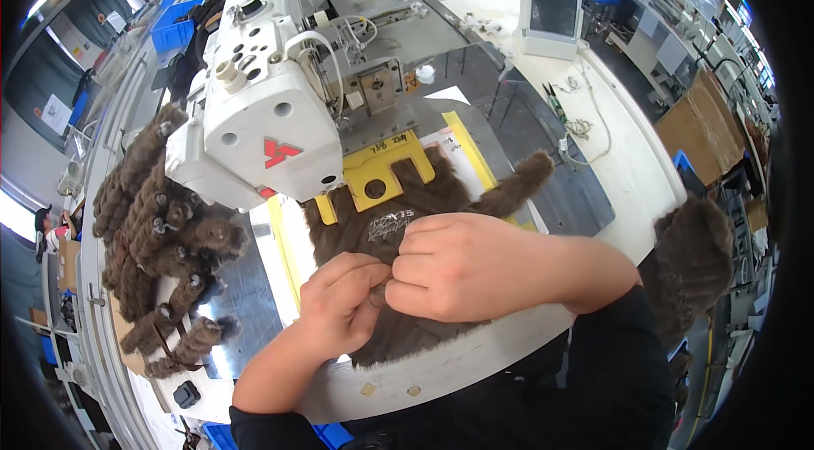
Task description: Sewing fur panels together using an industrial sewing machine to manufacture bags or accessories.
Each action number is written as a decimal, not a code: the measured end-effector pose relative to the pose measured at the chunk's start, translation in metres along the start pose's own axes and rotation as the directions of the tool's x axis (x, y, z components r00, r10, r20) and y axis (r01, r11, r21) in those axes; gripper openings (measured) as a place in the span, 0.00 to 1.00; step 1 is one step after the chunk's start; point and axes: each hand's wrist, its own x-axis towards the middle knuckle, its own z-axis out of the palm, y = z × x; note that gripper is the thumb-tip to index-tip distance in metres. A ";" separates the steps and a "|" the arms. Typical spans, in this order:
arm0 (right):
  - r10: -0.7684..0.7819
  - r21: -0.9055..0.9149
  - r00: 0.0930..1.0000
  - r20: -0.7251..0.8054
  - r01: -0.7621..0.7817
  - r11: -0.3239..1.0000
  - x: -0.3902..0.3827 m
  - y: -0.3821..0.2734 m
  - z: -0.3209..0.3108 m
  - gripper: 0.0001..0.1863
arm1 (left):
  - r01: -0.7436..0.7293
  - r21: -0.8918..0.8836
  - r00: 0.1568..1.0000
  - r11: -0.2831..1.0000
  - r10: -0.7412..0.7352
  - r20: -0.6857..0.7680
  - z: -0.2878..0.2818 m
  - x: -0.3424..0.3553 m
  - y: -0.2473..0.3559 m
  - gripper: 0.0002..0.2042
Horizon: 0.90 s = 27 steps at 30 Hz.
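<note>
A dark brown plush fur piece (407, 195) with white marks on its back lies under a yellow template (373, 170) at the sewing machine (254, 111). Over its near half, my left hand (341, 301) and my right hand (454, 268) meet with fingertips together. Both are closed in a pinch. Between them shows a small brown bit (378, 294), the same colour as the fur; whether it belongs to the piece below I cannot tell. One narrow fur arm (521, 183) of the piece stretches out to the right.
Bundled brown fur parts (161, 229) are heaped on the left. More brown fur (695, 263) hangs at the right edge. At the back right stand a screen (553, 5) and, nearer, green-handled snippers (555, 102) beside loose cord. A small black object (186, 394) sits front left.
</note>
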 end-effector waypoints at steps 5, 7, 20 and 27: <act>-0.024 -0.110 0.997 -0.078 0.016 0.994 0.000 0.001 -0.002 0.05 | 0.037 0.034 0.999 0.999 -0.037 -0.024 -0.003 -0.001 -0.004 0.13; -0.027 -0.087 0.998 -0.050 0.023 0.996 0.001 0.002 -0.002 0.06 | 0.009 0.019 1.000 1.000 -0.009 -0.013 -0.002 0.000 -0.006 0.13; -0.034 -0.075 0.994 -0.106 0.026 0.997 -0.001 0.006 -0.002 0.06 | 0.021 -0.018 0.996 1.000 -0.023 -0.089 0.000 0.000 -0.008 0.11; -0.005 0.054 1.000 0.013 0.005 0.999 0.000 0.011 -0.004 0.07 | 0.042 -0.078 0.993 0.996 -0.050 -0.110 0.001 -0.006 -0.012 0.09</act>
